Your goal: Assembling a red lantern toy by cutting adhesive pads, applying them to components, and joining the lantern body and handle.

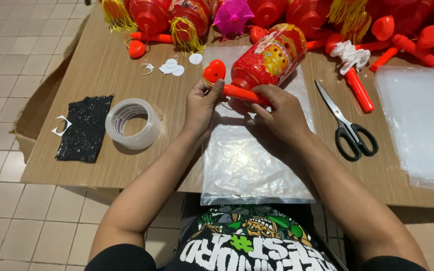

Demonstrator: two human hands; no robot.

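1. Left hand (200,104): fingers closed on the heart-shaped end (214,71) of an orange handle (243,94).
2. Right hand (280,111): fingers clamped round the handle's shaft.
3. Red lantern (268,57): attached, lying tilted above a clear plastic bag (249,165) on the table (101,70).

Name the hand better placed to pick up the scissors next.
Probably right: the right hand grips the lantern's orange handle nearest the scissors; the left hand is farther, at the heart-shaped end.
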